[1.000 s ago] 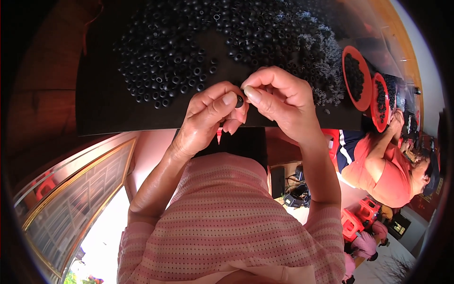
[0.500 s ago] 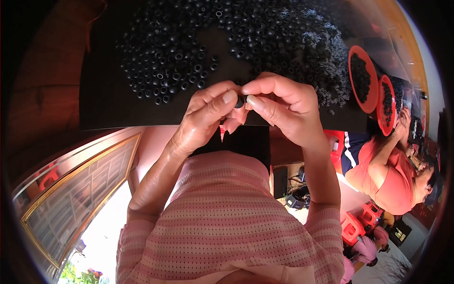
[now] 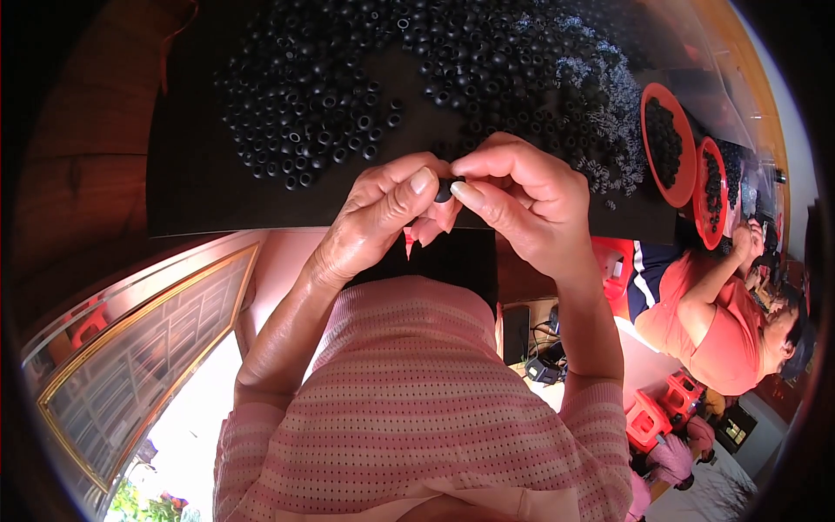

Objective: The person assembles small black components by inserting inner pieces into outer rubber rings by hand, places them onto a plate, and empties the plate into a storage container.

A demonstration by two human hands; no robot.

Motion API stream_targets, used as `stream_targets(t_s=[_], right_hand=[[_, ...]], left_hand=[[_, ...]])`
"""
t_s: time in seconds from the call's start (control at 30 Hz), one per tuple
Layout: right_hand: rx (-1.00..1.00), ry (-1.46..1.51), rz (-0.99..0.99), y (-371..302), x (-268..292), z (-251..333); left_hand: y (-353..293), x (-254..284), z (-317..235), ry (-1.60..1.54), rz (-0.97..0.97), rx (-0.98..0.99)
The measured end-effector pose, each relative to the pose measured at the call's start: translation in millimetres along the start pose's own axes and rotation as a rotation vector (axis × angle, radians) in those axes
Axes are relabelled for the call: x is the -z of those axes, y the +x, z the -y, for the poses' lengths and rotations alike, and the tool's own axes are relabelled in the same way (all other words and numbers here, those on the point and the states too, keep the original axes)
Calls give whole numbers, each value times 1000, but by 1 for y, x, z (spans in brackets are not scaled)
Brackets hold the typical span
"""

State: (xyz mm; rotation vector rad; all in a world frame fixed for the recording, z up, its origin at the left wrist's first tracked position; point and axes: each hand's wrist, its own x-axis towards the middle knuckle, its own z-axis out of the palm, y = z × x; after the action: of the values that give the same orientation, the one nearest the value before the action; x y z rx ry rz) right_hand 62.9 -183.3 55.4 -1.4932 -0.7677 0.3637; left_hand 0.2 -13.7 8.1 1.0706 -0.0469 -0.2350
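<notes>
A small black rounded piece [image 3: 444,190] sits between my two hands, just over the table's near edge. My left hand [image 3: 380,213] pinches it between thumb and fingers from the left side. From the right, the thumb and forefinger of my right hand [image 3: 537,196] close on its other end. Fingertips cover much of the piece, so I cannot make out whether it is one part or two joined. Beyond my hands lies a wide heap of black ring-like caps [image 3: 304,113] with open ends. Small silvery coil-like pieces [image 3: 600,78] are spread at the heap's right.
The dark table [image 3: 235,204] ends just in front of my body. Two red bowls [image 3: 684,178] of black parts stand at its right, near a co-worker in an orange shirt [image 3: 713,322]. Red stools [image 3: 648,418] are on the floor to the right.
My right hand has shifted slightly right and its fingers have moved on the black piece, which shows more now. The left hand is almost still. The co-worker's hands have moved a little.
</notes>
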Motion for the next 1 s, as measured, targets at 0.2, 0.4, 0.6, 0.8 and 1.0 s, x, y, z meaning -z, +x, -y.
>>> stream_targets(t_s=[0.2,0.4,0.6,0.8,1.0], right_hand=[[171,-201,-21,-4,-3,-1],[205,-266,-101,-12,-7,-7],[216,-323,-136,-15,-9,-4],[257,-388,-121,-14,-9,-5],[297,-482,-109,-15,-11,-2]], left_hand=[[-1,0,0,-5,1,13],[-1,1,1,-20,8,0],[0,-1,1,-30,18,-6],[0,-1,-2,23,9,0],[0,1,1,24,3,25]])
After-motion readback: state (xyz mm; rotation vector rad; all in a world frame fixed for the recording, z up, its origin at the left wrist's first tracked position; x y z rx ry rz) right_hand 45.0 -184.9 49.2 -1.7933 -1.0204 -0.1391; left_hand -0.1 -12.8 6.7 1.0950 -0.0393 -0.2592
